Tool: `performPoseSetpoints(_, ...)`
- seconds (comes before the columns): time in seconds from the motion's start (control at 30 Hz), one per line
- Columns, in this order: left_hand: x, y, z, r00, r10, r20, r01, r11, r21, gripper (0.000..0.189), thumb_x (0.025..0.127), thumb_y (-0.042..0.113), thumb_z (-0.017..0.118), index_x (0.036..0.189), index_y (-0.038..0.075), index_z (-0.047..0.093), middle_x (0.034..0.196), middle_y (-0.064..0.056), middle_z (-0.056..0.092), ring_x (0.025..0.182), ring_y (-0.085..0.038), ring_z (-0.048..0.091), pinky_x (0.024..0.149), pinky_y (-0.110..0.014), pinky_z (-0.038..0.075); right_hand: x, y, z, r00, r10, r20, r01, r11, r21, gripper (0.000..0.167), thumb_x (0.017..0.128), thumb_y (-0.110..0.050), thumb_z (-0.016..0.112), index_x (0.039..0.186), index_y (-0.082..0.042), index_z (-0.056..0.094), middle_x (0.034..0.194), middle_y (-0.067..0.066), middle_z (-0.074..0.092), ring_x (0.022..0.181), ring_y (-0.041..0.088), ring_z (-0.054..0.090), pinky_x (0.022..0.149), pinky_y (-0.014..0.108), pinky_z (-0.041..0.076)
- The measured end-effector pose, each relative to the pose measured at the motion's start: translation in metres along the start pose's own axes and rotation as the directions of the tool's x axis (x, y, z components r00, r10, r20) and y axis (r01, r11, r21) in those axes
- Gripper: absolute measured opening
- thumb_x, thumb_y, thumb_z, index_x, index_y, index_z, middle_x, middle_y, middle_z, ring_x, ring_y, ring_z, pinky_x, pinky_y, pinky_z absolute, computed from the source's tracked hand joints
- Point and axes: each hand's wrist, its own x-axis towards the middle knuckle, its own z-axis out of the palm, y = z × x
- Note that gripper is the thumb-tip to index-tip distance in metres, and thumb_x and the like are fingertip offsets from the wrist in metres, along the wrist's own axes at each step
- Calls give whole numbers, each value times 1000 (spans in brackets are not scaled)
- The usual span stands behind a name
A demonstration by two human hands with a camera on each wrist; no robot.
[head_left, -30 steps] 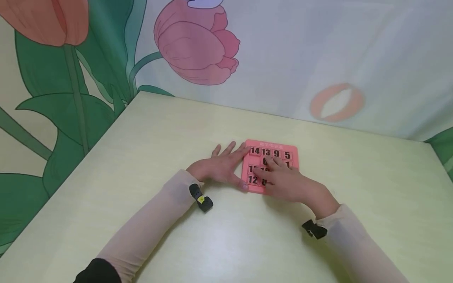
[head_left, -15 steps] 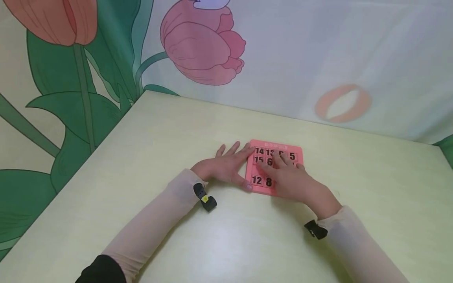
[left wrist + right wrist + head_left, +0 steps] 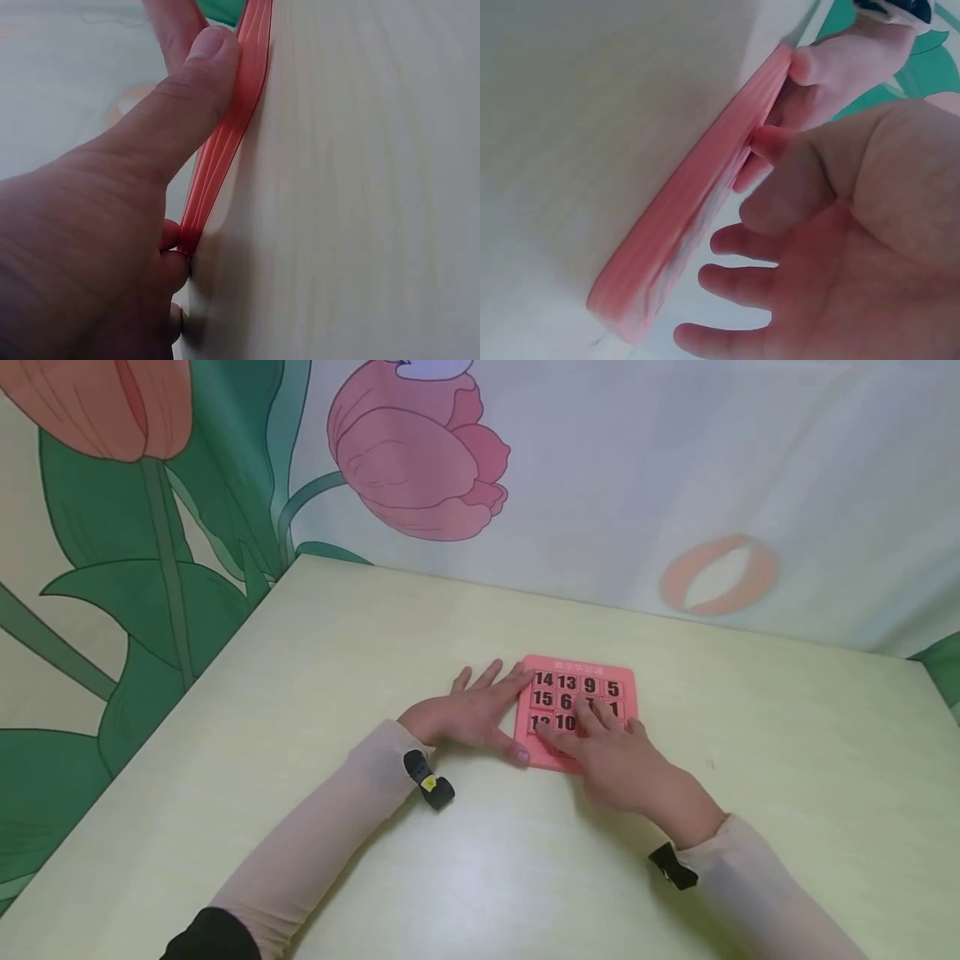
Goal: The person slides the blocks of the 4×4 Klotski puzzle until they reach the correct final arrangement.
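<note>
A pink number sliding puzzle (image 3: 579, 666) lies flat on the table, its square tiles printed with black numbers. Against its left side rests my left hand (image 3: 471, 718), thumb at the lower corner and a finger near the upper one. The left wrist view shows that thumb touching the puzzle's ribbed edge (image 3: 238, 112). Over the lower right part spreads my right hand (image 3: 618, 760), with its thumb on the 12 tile (image 3: 535, 722), just below the 15 tile (image 3: 543, 699). A gap shows at the lower left of the grid. Right fingers cover several lower tiles.
The pale table (image 3: 420, 627) extends around the puzzle. Behind it hangs a cloth backdrop (image 3: 585, 485) printed with tulips and leaves. Both wrists wear dark straps (image 3: 429, 781) over light sleeves.
The 15 tile has slid up one row, then the 12 tile has followed, so the gap has moved down the left column. My right hand shifted with them; the left stays at the edge.
</note>
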Motion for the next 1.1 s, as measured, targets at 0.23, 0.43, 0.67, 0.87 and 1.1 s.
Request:
performPoseSetpoints(0.23, 0, -1, 1, 1000, 11, 3, -11, 1000, -9, 125, 74, 75, 73, 164, 25, 2, 168, 4, -10, 152, -22, -19, 117, -50, -17, 4, 9, 2, 1000, 13, 12, -13, 999, 44, 65, 97, 0, 54, 155, -26, 44, 161, 32, 20, 147, 53, 14, 101, 80, 25)
performPoseSetpoints(0.43, 1, 0, 2, 1000, 2, 3, -2, 1000, -7, 126, 74, 74, 73, 164, 26, 1, 168, 5, -10, 151, -21, -19, 117, -48, -18, -19, 15, -2, 1000, -2, 23, -1, 993, 117, 64, 95, 4, 49, 153, -23, 48, 163, 28, 18, 148, 51, 13, 103, 79, 23)
performPoseSetpoints(0.67, -1, 0, 0, 1000, -9, 1, 9, 1000, -8, 124, 75, 71, 75, 164, 25, 1, 168, 6, -10, 151, -21, -19, 117, -48, -17, -21, 13, 1, 999, -21, 25, 18, 993, 120, 68, 92, 8, 50, 153, -23, 48, 162, 29, 20, 146, 53, 15, 103, 79, 25)
performPoseSetpoints(0.87, 0, -2, 0, 1000, 3, 4, -3, 1000, -5, 125, 75, 73, 74, 164, 25, 1, 168, 4, -10, 151, -21, -20, 117, -49, -17, -7, 2, 7, 999, -28, 19, 26, 994, 106, 69, 93, 7, 48, 154, -24, 45, 162, 29, 18, 147, 52, 12, 107, 77, 21)
performPoseSetpoints(1.1, 1, -3, 1, 1000, 11, 6, -11, 1000, 5, 125, 75, 75, 72, 164, 25, 0, 168, 3, -11, 151, -21, -20, 117, -49, -17, -18, -5, 8, 1000, -5, 0, 5, 997, 73, 68, 94, 7, 48, 156, -21, 44, 161, 31, 18, 148, 51, 12, 104, 78, 24)
